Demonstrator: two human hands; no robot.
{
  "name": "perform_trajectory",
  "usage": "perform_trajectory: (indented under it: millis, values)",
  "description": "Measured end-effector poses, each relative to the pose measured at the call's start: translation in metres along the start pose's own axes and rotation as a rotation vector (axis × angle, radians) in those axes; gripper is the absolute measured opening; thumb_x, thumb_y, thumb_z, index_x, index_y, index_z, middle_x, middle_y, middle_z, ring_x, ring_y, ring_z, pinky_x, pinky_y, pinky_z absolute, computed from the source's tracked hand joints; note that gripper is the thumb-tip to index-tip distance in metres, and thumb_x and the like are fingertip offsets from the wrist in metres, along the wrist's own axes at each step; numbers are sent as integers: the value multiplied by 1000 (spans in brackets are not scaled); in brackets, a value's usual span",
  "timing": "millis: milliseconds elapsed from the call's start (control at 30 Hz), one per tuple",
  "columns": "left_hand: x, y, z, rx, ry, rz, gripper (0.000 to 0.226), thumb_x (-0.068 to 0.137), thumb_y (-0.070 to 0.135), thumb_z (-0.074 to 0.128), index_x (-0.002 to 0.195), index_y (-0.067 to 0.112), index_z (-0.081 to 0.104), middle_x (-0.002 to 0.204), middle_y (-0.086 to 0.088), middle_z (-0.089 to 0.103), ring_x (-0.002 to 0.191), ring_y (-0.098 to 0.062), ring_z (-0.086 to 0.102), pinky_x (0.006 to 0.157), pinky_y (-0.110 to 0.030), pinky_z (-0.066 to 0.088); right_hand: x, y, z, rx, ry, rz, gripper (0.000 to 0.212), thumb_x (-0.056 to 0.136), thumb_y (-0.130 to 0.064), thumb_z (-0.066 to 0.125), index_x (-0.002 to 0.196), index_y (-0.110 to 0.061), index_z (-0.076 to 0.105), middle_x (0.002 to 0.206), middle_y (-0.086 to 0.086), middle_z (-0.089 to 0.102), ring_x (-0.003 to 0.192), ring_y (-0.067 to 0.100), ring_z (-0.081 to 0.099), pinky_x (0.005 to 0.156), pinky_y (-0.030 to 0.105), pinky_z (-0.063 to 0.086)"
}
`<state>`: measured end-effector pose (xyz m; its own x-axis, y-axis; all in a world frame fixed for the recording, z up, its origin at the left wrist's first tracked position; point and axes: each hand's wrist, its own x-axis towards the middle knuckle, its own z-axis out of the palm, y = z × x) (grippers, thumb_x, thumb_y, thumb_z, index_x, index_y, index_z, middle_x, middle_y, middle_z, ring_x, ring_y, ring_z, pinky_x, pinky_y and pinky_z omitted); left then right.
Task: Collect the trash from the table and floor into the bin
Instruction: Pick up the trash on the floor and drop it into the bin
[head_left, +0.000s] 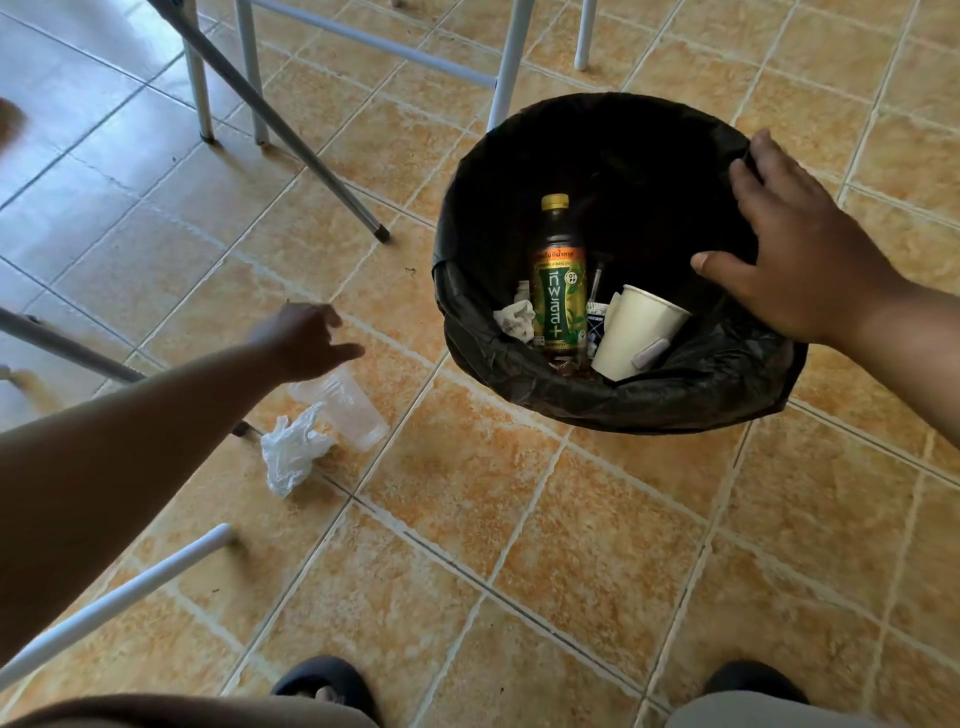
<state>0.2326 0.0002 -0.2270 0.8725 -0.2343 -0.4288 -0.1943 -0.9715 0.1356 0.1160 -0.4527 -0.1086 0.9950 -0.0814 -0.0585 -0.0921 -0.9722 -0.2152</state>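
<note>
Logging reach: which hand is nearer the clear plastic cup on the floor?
Left. The left hand hovers just above the clear plastic cup; the right hand rests on the bin rim.

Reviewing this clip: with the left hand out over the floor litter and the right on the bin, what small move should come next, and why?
Probably lower the left hand onto the clear plastic cup and close the fingers on it. The hand hovers open just above the cup, which lies on its side on the tiles beside a crumpled white plastic bag. The right hand already rests on the bin rim.
</note>
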Motion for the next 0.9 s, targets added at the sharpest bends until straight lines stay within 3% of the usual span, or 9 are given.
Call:
perform_trajectory:
  millis: [100, 300, 367, 467, 600, 700, 800, 900]
  values:
    - [-2, -12, 10, 23, -86, -80, 44, 87, 44, 71, 115, 10, 67, 111, -13, 69, 97, -26, 64, 85, -40, 56, 0, 1, 0, 1, 2, -1, 87, 97, -47, 56, 161, -13, 8, 170, 4, -8, 156, 22, -4, 122, 39, 8]
    - [4, -5, 4, -61, -5, -75, 21, 89, 17, 72, 106, 5, 73, 105, -16, 71, 94, -30, 66, 85, -38, 54, 0, 0, 0, 1, 6, 2, 86, 98, -46, 57, 161, -13, 9, 170, 4, -8, 156, 22, -4, 122, 39, 8]
    - [6, 4, -10, -100, 123, -31, 21, 91, 16, 69, 107, 3, 72, 107, -20, 71, 97, -34, 65, 83, -37, 49, 0, 0, -1, 8, 7, 1, 86, 98, -45, 57, 161, -12, 9, 170, 4, -8, 156, 21, -4, 122, 38, 8]
    - [10, 21, -45, -238, 442, 15, 23, 94, 20, 65, 111, 7, 72, 109, -21, 72, 101, -37, 67, 90, -40, 49, -1, 0, -1, 9, 5, 3, 86, 98, -46, 57, 161, -13, 8, 169, 4, -8, 156, 21, -5, 122, 37, 7]
    - [8, 46, -104, -552, 862, 55, 25, 93, 32, 51, 109, 20, 67, 101, -9, 74, 95, -23, 68, 89, -33, 53, 0, -2, -1, 6, -3, 1, 87, 98, -46, 57, 161, -13, 8, 169, 4, -9, 156, 22, -5, 124, 40, 9]
    - [-7, 73, -142, -758, 1040, 192, 12, 89, 25, 47, 95, 32, 54, 89, -3, 68, 85, -20, 66, 85, -41, 53, 0, -2, -2, 6, -3, 4, 87, 98, -46, 57, 161, -12, 8, 169, 5, -9, 156, 21, -5, 124, 40, 9]
    - [-22, 102, -158, -887, 1010, 334, 7, 90, 21, 50, 91, 27, 52, 85, 10, 63, 88, -19, 67, 85, -48, 53, -1, -2, -3, 8, 0, 3, 86, 98, -45, 57, 161, -12, 8, 169, 5, -8, 156, 21, -5, 123, 38, 8]
    - [-44, 140, -151, -831, 925, 451, 8, 93, 21, 54, 98, 28, 56, 87, 10, 64, 86, -13, 68, 78, -36, 56, -1, -3, -3, 10, 4, 3, 86, 98, -44, 57, 161, -12, 9, 169, 5, -8, 156, 21, -4, 123, 37, 7]
